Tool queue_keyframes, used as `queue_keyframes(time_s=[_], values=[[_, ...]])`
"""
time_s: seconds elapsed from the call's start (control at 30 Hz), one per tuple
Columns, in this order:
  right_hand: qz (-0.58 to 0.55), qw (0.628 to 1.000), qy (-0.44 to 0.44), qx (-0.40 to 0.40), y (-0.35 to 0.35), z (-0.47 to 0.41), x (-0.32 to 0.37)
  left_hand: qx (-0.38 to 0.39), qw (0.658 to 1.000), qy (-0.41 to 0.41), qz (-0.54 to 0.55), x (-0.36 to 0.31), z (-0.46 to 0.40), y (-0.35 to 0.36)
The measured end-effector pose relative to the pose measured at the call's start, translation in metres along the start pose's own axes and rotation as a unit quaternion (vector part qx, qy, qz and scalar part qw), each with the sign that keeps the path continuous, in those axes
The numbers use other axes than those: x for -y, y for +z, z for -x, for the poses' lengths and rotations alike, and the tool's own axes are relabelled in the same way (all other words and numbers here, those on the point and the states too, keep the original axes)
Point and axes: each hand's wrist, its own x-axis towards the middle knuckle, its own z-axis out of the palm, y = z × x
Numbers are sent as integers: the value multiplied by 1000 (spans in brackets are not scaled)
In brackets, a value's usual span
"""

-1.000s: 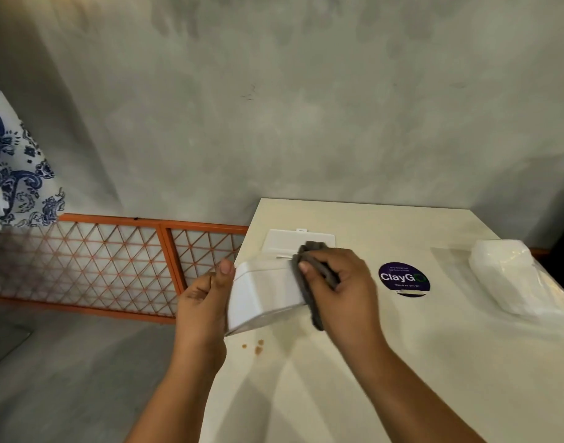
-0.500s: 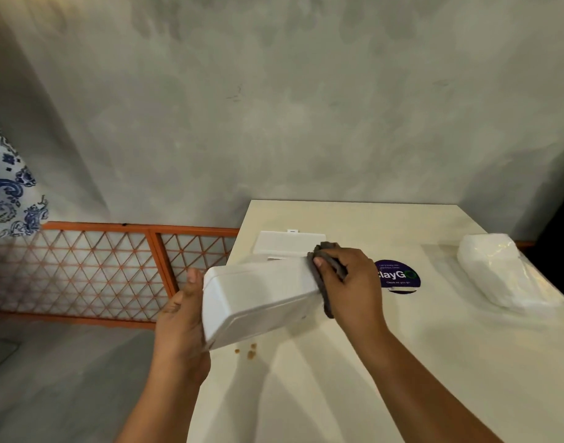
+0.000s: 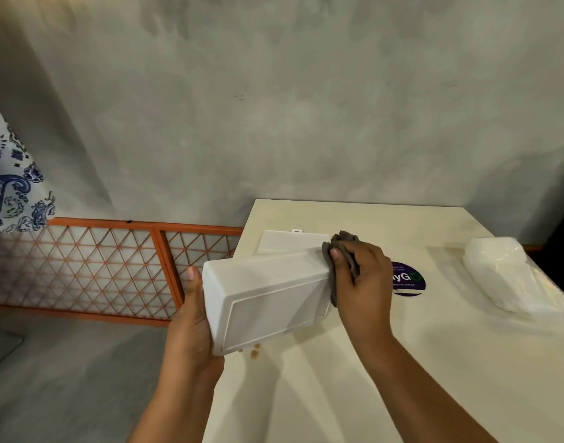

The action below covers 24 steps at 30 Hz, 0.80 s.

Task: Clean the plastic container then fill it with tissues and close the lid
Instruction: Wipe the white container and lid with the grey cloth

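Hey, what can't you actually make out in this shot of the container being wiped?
All in the head view:
- Container inside: its opening faces away, only the bottom and a side show.
- Left hand fingers: behind the container.
- Sticker text: partly covered by the right hand with the cloth, small print too tiny.
- Tissue pack: blurred wrapping, count unreadable.
- Lid: near edge hidden by the container.

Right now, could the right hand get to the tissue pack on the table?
Probably yes, once it lets go: the right hand grips a cloth against the container, but the table between it and the tissue pack looks bare.
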Motion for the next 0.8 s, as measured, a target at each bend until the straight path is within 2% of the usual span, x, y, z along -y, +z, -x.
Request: queue_keyframes(time_s=[0.1,0.23,0.43,0.5,0.63,0.7,0.8], values=[[5,999,-51,-20,9,21,23,-5,1000,-4,24,3,1,6],[-10,992,-123,7,12,33,32,-13,998,-13,52,5,3,8],[-19,1000,-7,-16,8,7,12,-1,997,-31,67,3,4,8],[-29,999,-18,-13,12,16,23,2,996,-39,76,4,6,14],[-50,991,-110,51,20,47,55,3,995,-60,83,6,9,24],[-55,987,-141,57,20,45,55,7,994,-70,82,6,9,24],[-76,993,-82,25,16,25,36,-4,994,-69,82,6,9,19]])
